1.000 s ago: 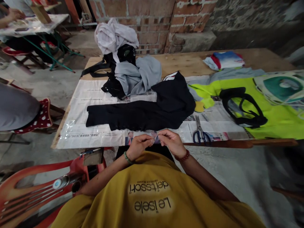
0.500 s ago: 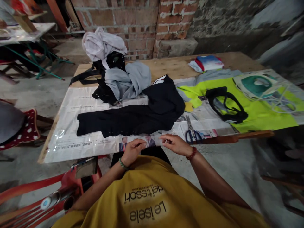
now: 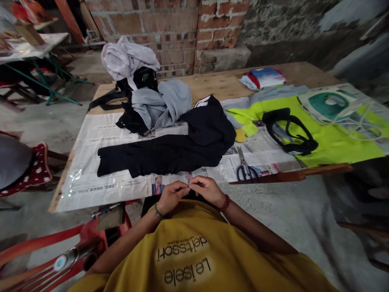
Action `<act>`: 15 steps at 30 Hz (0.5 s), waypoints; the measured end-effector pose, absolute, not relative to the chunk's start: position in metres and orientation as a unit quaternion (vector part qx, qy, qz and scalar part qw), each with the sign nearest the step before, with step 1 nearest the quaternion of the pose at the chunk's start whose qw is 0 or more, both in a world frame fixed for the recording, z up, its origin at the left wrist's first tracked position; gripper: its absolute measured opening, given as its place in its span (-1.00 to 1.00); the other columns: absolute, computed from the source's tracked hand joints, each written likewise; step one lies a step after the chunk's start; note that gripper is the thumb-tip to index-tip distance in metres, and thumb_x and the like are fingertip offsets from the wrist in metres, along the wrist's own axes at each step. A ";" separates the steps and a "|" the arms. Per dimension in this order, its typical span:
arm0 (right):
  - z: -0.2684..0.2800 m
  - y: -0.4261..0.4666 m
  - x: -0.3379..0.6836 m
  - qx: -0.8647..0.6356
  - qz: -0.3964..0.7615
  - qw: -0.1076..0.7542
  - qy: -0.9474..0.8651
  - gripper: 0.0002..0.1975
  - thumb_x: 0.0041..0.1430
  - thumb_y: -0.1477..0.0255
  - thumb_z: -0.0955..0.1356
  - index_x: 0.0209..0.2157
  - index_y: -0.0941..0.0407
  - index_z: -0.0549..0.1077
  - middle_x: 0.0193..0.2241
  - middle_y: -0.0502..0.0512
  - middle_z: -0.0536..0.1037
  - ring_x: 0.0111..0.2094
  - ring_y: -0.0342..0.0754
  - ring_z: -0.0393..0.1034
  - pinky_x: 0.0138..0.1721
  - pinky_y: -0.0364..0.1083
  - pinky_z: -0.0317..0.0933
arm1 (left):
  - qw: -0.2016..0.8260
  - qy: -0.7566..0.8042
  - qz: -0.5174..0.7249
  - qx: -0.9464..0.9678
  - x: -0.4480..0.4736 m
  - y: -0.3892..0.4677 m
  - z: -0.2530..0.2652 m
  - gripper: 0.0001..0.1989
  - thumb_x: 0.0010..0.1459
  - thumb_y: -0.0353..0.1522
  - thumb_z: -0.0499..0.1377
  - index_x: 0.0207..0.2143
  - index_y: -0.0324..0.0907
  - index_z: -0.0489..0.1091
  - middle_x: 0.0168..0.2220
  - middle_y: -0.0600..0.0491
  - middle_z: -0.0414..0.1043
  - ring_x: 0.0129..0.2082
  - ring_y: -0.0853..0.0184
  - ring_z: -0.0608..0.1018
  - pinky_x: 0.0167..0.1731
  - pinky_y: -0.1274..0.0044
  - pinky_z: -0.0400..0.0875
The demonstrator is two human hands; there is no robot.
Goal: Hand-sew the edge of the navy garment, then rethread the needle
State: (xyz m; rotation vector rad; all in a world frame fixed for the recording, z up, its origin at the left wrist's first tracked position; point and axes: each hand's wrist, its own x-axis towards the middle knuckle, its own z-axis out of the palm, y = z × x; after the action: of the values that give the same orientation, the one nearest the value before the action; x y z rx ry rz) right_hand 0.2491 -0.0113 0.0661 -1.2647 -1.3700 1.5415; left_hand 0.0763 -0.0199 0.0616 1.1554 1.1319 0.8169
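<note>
My left hand (image 3: 170, 197) and my right hand (image 3: 209, 190) meet fingertip to fingertip in front of my waist, at the table's near edge. Both are closed in a pinch; whatever lies between the fingers is too small to make out. Just beyond them a black garment (image 3: 170, 152) is spread over newspaper (image 3: 88, 170), one narrow part stretching left and a bunched part at the right. A pair of scissors (image 3: 244, 167) with dark blue handles rests right of the garment, apart from my hands.
Grey cloth (image 3: 164, 101) and a white bundle (image 3: 127, 59) are heaped at the back left. On the right lie yellow-green fabric (image 3: 340, 146), a black strap-like loop (image 3: 290, 134) and a green-and-white iron (image 3: 325, 103) with its cord. A red chair (image 3: 69, 243) stands at lower left.
My right hand has moved left, and its fingertips now meet those of my left hand. The left hand stays nearly in place. The garment and scissors lie as before.
</note>
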 end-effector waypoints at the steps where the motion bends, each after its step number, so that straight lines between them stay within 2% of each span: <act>1: 0.066 -0.011 0.250 -0.492 0.594 0.351 -0.531 -0.84 0.00 0.31 0.40 -0.47 0.12 0.45 -0.63 -0.10 0.38 -0.64 -0.25 0.22 -0.59 -0.23 0.13 | 0.610 0.489 0.354 0.513 0.077 -0.020 0.061 -0.89 -0.04 -0.29 0.29 -0.48 -0.14 0.53 -0.52 0.07 0.43 -0.47 0.37 0.40 -0.38 0.54 0.27; 6: 0.065 -0.013 0.249 -0.487 0.593 0.360 -0.531 -0.85 -0.03 0.34 0.41 -0.44 0.13 0.44 -0.55 -0.07 0.43 -0.63 -0.26 0.24 -0.57 -0.22 0.14 | 0.581 0.479 0.345 0.561 0.080 -0.019 0.056 -0.88 0.02 -0.30 0.25 -0.45 -0.16 0.53 -0.47 0.06 0.47 -0.43 0.37 0.45 -0.34 0.55 0.32; 9: 0.063 -0.012 0.251 -0.484 0.590 0.382 -0.522 -0.82 0.00 0.29 0.40 -0.44 0.13 0.43 -0.61 -0.09 0.40 -0.64 -0.24 0.24 -0.57 -0.21 0.14 | 0.555 0.464 0.335 0.603 0.080 -0.017 0.054 -0.84 0.09 -0.29 0.19 -0.38 -0.17 0.53 -0.43 0.05 0.49 -0.41 0.37 0.48 -0.33 0.56 0.36; 12: 0.061 0.007 0.275 -0.514 0.550 0.441 -0.489 -0.78 0.06 0.24 0.36 -0.40 0.12 0.41 -0.68 -0.10 0.38 -0.65 -0.23 0.22 -0.59 -0.22 0.11 | 0.468 0.469 0.368 0.653 0.071 -0.011 0.048 -0.79 0.16 -0.29 0.13 -0.27 -0.17 0.53 -0.33 0.01 0.52 -0.32 0.35 0.51 -0.24 0.54 0.39; 15: 0.053 0.047 0.329 -0.582 0.421 0.522 -0.459 -0.79 0.01 0.27 0.38 -0.41 0.12 0.38 -0.68 -0.11 0.38 -0.67 -0.24 0.21 -0.62 -0.24 0.06 | 0.351 0.523 0.406 0.662 0.050 0.002 0.029 -0.79 0.18 -0.31 0.11 -0.22 -0.17 0.51 -0.28 -0.01 0.52 -0.30 0.36 0.51 -0.26 0.54 0.41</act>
State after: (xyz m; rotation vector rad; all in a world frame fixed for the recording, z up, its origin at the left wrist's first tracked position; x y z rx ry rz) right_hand 0.3289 0.0474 0.0530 -1.3949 -1.1006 1.0096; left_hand 0.0500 0.0021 0.0292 1.7154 1.3542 1.0514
